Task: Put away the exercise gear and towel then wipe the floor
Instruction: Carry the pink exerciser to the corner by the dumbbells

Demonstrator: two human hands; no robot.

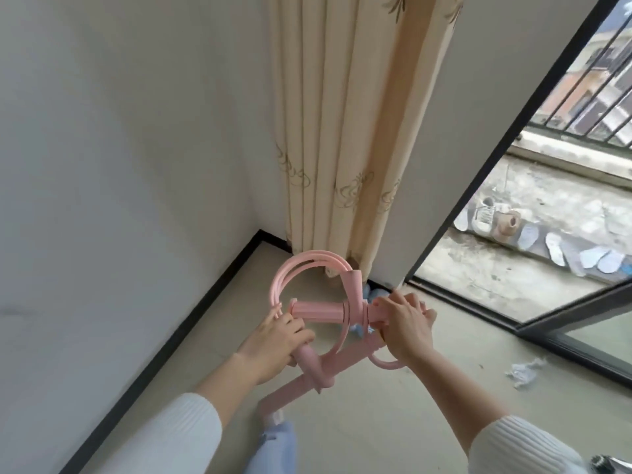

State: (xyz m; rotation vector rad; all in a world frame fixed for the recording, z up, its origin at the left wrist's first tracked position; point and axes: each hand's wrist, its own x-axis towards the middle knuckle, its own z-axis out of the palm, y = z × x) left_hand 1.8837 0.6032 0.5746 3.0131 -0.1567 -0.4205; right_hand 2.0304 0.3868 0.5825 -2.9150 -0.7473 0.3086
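Both hands, left [273, 340] and right [403, 323], grip a pink resistance-band exerciser [325, 311] near the curtain [342, 131].

Pink pedal puller [318, 311], beige curtain [345, 131] with gold floral print, white sleeves [178, 436], black skirting [191, 316]

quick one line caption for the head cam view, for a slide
Both hands, left and right, grip a pink pedal resistance band above the floor, near the corner curtain.

A cream patterned curtain [338, 131] hangs in the corner between white walls [119, 148] edged with black skirting [178, 336]; daylight enters through an open sliding door [564, 319] onto the beige floor [393, 405].
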